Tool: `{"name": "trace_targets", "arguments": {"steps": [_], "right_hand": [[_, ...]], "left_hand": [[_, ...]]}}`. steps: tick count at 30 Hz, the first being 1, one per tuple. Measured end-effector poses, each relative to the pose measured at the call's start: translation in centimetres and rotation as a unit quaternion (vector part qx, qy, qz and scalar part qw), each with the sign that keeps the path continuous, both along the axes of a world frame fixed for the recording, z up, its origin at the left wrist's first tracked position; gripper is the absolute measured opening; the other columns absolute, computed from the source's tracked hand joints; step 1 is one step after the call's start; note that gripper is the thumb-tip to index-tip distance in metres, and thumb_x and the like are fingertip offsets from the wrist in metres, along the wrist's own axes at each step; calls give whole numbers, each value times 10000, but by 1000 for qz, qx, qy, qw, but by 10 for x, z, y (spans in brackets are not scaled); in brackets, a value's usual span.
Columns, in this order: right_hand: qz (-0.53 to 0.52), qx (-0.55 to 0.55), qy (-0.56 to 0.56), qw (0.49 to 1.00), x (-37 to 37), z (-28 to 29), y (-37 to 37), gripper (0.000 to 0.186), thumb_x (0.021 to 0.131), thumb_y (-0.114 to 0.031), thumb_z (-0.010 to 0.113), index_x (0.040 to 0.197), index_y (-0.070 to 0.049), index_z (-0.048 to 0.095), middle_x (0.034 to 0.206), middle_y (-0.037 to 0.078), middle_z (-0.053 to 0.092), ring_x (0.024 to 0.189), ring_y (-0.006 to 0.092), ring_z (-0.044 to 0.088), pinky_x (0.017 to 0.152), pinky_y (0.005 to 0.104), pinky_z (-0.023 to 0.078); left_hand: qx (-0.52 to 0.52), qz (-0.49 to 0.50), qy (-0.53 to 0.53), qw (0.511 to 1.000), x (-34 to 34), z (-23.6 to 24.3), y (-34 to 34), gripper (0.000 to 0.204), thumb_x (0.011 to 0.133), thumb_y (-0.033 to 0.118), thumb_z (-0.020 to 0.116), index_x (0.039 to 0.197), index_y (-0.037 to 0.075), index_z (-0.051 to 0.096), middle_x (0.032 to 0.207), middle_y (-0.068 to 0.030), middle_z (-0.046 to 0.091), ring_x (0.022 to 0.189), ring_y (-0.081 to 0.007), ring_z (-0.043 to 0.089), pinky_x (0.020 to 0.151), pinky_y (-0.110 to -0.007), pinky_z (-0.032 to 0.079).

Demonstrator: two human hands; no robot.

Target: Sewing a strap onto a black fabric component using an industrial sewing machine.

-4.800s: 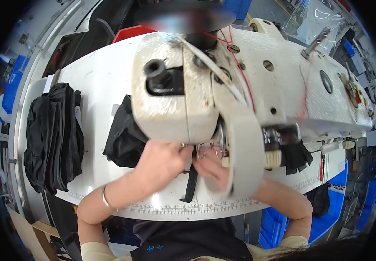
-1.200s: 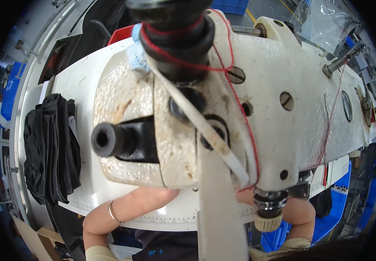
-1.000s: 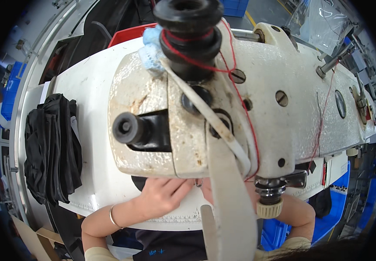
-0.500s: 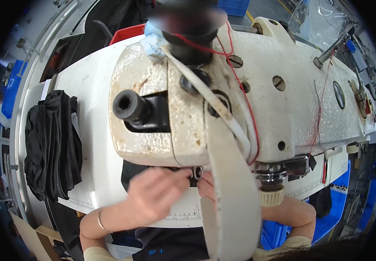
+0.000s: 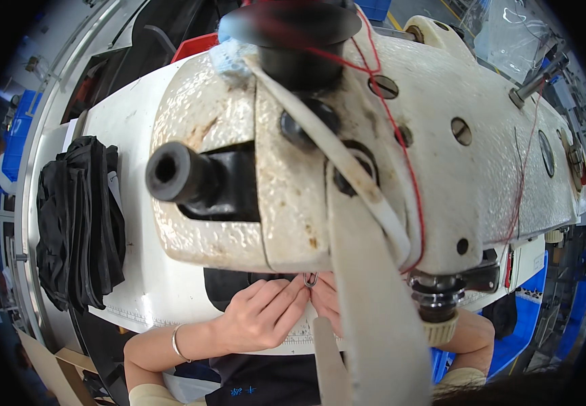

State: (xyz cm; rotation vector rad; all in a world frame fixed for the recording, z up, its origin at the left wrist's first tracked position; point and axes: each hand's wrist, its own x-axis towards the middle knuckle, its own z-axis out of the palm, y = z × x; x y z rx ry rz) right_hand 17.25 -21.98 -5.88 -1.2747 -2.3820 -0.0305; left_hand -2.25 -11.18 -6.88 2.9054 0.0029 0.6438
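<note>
The white head of a sewing machine (image 5: 293,237) fills the middle of the view. Just below its front edge, my left hand (image 5: 266,314) has its fingers bent together in a pinch beside a small metal loop (image 5: 310,280). Black fabric (image 5: 224,287) lies on the table beneath the head, against the left fingers. On the loop's other side is my right hand (image 5: 325,303), its fingers bent and close together, partly covered by a wide pale lever (image 5: 374,318). Whatever the fingertips pinch is hidden.
A stack of folded black fabric pieces (image 5: 79,227) rests on the white table (image 5: 145,271) at left. Red thread (image 5: 411,176) runs down the machine. A ruler strip (image 5: 297,338) follows the table's near edge. A blue bin (image 5: 526,325) stands at right.
My left hand has moved slightly right and nearer to me, its fingers now close to the right hand's. The machine looks larger as the view shifted. Less of the metal loop's surroundings shows.
</note>
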Motion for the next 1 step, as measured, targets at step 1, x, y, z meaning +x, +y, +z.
{"name": "trace_targets", "arguments": {"steps": [1], "right_hand": [[12,4,11,1000,-2,-6,5,323,696,-138,610,966,39,628,982,140,613,1046,292,558,1006,489,406]], "left_hand": [[-12,19,10,1000,-3,7,1,307,633,46,601,916,-70,625,1005,-192,649,778,-212,593,601,-266,470]]}}
